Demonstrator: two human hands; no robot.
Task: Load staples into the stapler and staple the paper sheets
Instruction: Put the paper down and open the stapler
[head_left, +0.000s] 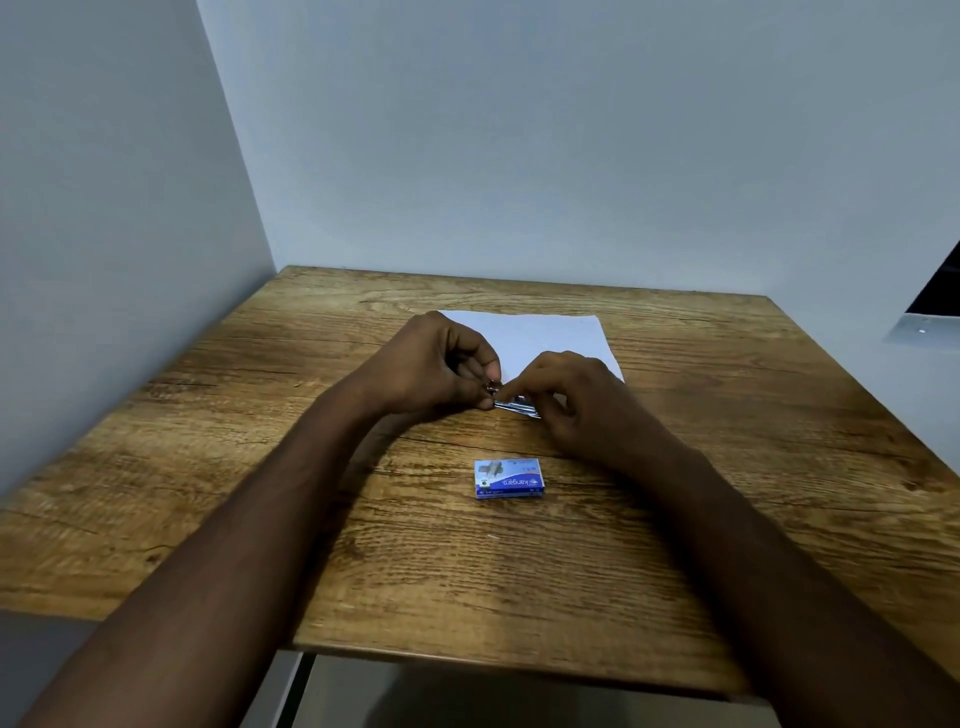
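Note:
A small metal stapler (511, 406) is held low over the wooden table (519, 561), between both hands and mostly hidden by them. My left hand (431, 366) grips its left end with pinched fingers. My right hand (576, 395) holds its right part, the index finger pressing on top. White paper sheets (540, 338) lie flat just behind the hands. A blue staple box (509, 478) lies closed on the table in front of the hands, nearer to me.
Grey walls close off the table at the back and on the left. A dark window edge (935, 296) shows at the right. The table's front edge (519, 665) is near my forearms.

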